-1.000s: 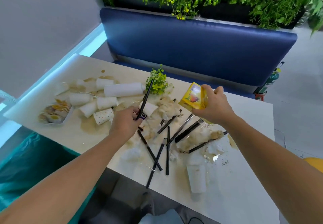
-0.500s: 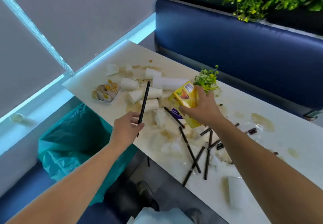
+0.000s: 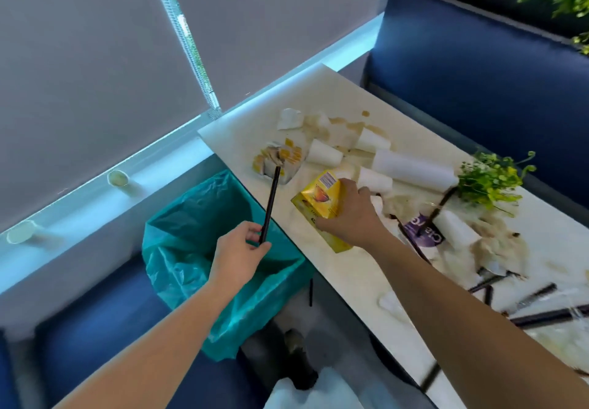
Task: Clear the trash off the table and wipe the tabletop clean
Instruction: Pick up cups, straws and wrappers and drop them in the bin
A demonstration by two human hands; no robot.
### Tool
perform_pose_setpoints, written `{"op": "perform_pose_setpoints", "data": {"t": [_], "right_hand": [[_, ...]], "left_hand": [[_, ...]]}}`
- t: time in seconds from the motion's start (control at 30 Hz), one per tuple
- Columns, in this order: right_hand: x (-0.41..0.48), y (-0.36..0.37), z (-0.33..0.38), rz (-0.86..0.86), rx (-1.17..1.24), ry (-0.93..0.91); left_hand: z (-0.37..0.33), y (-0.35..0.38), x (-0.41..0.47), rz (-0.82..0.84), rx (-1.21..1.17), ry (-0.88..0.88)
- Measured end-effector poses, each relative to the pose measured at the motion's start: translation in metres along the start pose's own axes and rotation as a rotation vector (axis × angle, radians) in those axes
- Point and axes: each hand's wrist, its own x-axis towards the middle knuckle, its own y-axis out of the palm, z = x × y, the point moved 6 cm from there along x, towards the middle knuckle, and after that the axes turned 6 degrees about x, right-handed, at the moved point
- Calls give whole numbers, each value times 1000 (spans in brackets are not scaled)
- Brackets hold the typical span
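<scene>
My left hand (image 3: 237, 255) pinches the lower end of a black straw (image 3: 271, 203), which points up and away, above the teal-lined trash bin (image 3: 191, 243). In my right hand (image 3: 350, 214) is a yellow drink carton (image 3: 318, 201), held over the left edge of the white table (image 3: 344, 278). Several white paper cups (image 3: 323, 153) lie tipped among brown spills further back. More black straws (image 3: 541, 313) and crumpled tissues litter the right part of the table.
A plate of food scraps (image 3: 280, 160) sits near the table's far left corner. A green plant sprig (image 3: 487, 179) and a purple wrapper (image 3: 424, 230) lie to the right. Blue benches (image 3: 478, 58) flank the table. Two cups (image 3: 118, 179) stand on the window ledge.
Both hands moved left toward the bin: the straw now hangs over the bin liner and the carton is at the table's left edge. The view swung left and down.
</scene>
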Motion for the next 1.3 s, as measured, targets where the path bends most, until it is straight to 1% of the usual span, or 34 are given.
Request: {"op": "perform_pose_setpoints", "data": {"t": [0.13,0.27,0.43,0.67,0.73,0.83,0.93,1.03,1.1,1.17,1.3], "right_hand": [[18,46,33,22,-17,-62],[30,93,63,103,4,-108],[40,145,77,207,1,-60],[54,196,80,280,-72,51],[57,207,81,290,-88,62],[57,222,83,357,-140,44],[56,228,83,403,-113,31],[58,221,83,380,-174,-6],[61,209,83,360,-167,-15],[64,193,83,318,-127,-23],[71,148,75,172,-82,-31]], "left_hand": [[40,-27,7,-48,-19,-75],[77,-50,13,-78,-25,-144],[117,-70,19,-73,36,-244],[155,-78,32,-12,59,-342],[161,-78,36,-7,68,-355],[167,-77,42,28,117,-372],[172,-76,47,58,209,-378],[171,-77,50,50,220,-359],[165,-76,54,40,214,-330],[155,-74,60,26,215,-288],[121,-61,74,21,181,-181]]}}
